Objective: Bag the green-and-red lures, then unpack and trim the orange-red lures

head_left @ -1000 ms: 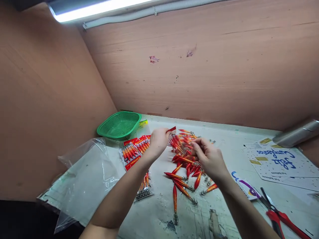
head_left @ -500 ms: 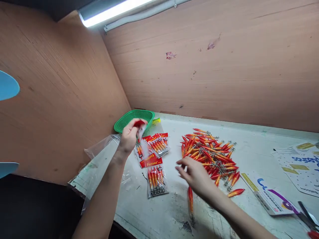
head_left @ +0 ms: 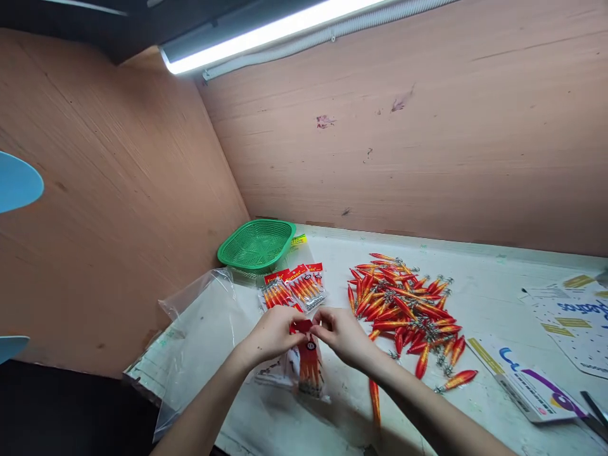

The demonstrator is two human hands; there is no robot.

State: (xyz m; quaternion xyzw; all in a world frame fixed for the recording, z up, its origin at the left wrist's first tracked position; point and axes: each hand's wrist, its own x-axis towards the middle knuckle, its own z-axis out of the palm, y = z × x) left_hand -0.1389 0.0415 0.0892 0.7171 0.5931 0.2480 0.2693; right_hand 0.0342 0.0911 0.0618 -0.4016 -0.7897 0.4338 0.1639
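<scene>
My left hand (head_left: 278, 332) pinches a red card at the top of a clear packet of squid jigs (head_left: 311, 373). My right hand (head_left: 344, 335) is closed at the same card's right end, its fingertips almost touching the left ones. Red-orange jigs with metal hook crowns show through the plastic below the fingers. Just behind my hands lie several other packets (head_left: 304, 288) with red "Fortune" headers, overlapping. To the right is a heap of loose squid jigs (head_left: 403, 297), and a single jig (head_left: 375, 402) lies under my right forearm.
A green mesh basket (head_left: 259, 247) stands in the back left corner. Clear plastic sheeting (head_left: 199, 329) spreads along the left edge. At the right lie a white printed box (head_left: 527, 380), printed sheets (head_left: 579, 323) and dark-handled scissors (head_left: 593, 415). Wooden panels (head_left: 380, 139) enclose the back and left.
My left hand came down and right from beside the basket; my right hand moved left from the heap. Both now meet at the packet's red card. One packet now lies differently on the rear group.
</scene>
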